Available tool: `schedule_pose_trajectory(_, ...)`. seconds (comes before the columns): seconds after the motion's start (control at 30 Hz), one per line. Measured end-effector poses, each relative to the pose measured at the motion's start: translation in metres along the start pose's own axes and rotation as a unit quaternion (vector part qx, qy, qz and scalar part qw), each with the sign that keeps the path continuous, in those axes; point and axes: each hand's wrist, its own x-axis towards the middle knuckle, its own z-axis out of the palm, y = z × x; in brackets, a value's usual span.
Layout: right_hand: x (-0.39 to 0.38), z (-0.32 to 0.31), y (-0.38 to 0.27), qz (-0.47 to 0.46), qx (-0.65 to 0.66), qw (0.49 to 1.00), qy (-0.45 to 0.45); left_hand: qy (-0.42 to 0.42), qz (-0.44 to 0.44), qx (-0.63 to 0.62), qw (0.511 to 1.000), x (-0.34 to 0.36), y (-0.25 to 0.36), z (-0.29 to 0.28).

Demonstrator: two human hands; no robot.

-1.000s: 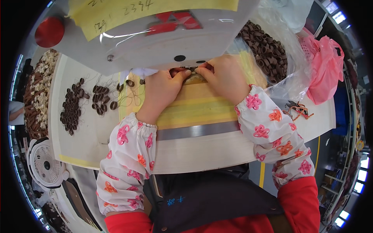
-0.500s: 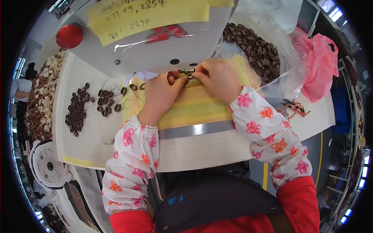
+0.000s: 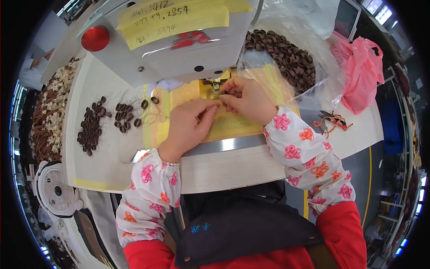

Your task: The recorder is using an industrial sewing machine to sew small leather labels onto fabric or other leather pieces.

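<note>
Both hands meet just in front of the grey-white sewing machine (image 3: 179, 56), over its yellow-taped bed (image 3: 242, 125). My left hand (image 3: 190, 123) is closed, thumb and forefinger pinched near the right hand's fingertips. My right hand (image 3: 248, 98) is also closed in a pinch, close beside the presser foot (image 3: 216, 85). Whatever sits between the fingertips is too small and covered to make out. To the left, several small brown loops (image 3: 123, 117) with loose threads lie on the white table, next to a denser cluster of brown loops (image 3: 92, 127).
A clear plastic bag (image 3: 329, 76) with a heap of brown loops (image 3: 291, 62) stands at the back right. Beyond it is a pink bag (image 3: 363, 76). Small snips with orange cord (image 3: 333, 122) lie at the right. A white fan (image 3: 56, 188) stands at the left edge.
Both hands have drawn back from under the machine head toward me, baring the presser foot. Their fingertips have come together. The view has shifted slightly.
</note>
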Motion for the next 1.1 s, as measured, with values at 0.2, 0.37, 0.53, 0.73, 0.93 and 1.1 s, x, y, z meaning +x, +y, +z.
schedule_pose_trajectory(0.2,-0.045,0.022,-0.011,-0.141,-0.096,0.978,-0.122,-0.025,0.105,0.037,0.993,0.016,-0.017,-0.001)
schedule_pose_trajectory(0.37,0.0,-0.006,-0.008,-0.012,-0.027,0.995,-0.097,-0.026,0.012,0.041,0.999,0.018,-0.024,-0.006)
schedule_pose_trajectory(0.53,0.023,-0.01,-0.006,0.033,-0.015,0.989,-0.14,-0.004,-0.05,-0.066,0.997,0.02,-0.021,-0.002)
schedule_pose_trajectory(0.73,0.013,0.0,0.009,-0.168,-0.169,0.971,0.026,0.029,-0.071,-0.034,0.996,0.025,-0.027,0.004)
schedule_pose_trajectory(0.93,0.021,-0.002,0.015,-0.239,-0.233,0.937,0.105,0.016,-0.194,-0.015,0.981,0.038,-0.023,0.007)
schedule_pose_trajectory(1.1,0.021,-0.001,0.013,-0.234,-0.223,0.94,0.113,0.037,-0.207,-0.034,0.977,0.037,-0.023,0.008)
